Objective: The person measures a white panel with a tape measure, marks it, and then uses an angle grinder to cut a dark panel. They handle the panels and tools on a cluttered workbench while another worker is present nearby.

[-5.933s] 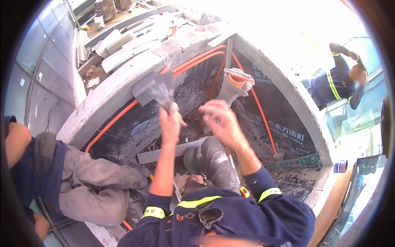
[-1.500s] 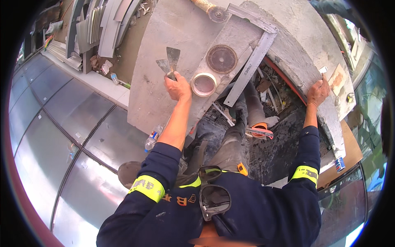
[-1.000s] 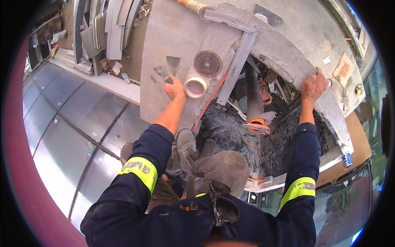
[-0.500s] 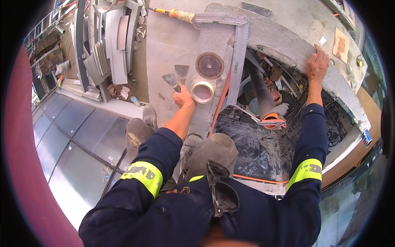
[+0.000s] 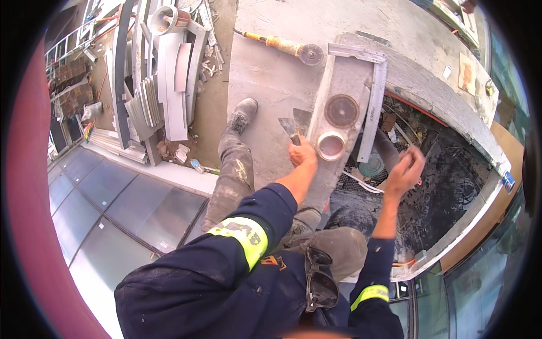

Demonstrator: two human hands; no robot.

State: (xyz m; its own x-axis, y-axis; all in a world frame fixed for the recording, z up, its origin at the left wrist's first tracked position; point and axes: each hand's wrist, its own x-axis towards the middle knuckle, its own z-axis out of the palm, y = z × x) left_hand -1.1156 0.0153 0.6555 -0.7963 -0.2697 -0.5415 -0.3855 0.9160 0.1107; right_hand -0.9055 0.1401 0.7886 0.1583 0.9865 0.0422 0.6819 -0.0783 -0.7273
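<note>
My left hand [image 5: 303,155] is closed around two putty knives [image 5: 302,120], their triangular blades fanned out over the concrete. Just right of it stands a small round tub [image 5: 331,146] with a pale rim and a pinkish inside. Beyond the tub lies a dark, dusty cutting disc [image 5: 341,111]. A metal L-shaped square [image 5: 372,113] rests along the edge of the pit. Over the pit [image 5: 435,186] hangs my right hand [image 5: 405,169], its fingers bent and smeared by motion; whether it holds anything is unclear. It partly hides the pipe [image 5: 386,151] below.
An angle grinder [image 5: 288,47] with a yellow body lies at the far side. Metal profiles [image 5: 172,85] and a white bucket [image 5: 169,21] fill the far left. Glass panels [image 5: 124,198] stretch along the left. A concrete ledge [image 5: 446,116] borders the pit.
My right hand has left the concrete ledge and come nearer, over the pit. My left hand still holds the putty knives. The whole view has shifted, with the scene now further right.
</note>
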